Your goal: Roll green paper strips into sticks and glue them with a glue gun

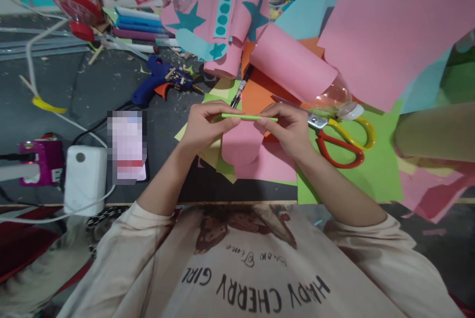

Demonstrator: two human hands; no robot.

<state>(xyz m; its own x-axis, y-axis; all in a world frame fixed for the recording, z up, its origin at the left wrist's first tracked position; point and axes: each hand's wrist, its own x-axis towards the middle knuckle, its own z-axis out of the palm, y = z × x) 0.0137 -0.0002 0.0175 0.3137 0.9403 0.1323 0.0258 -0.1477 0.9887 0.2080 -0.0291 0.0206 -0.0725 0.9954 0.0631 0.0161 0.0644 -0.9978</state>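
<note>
My left hand (206,127) and my right hand (289,130) both pinch a thin green paper strip (249,117), held level between them above the table. The left fingers close on its left end, the right fingers on its right end. Under the strip lies a curled pink paper sheet (241,152) on orange paper (256,95) and green paper (374,174). Red and yellow scissors (343,142) lie just right of my right hand.
A clear bottle wrapped in pink paper (297,68) lies behind my hands. A blue glue gun (161,80) sits at the back left, a phone (128,147) and a white charger (85,179) at the left. Large pink sheets (389,36) cover the right.
</note>
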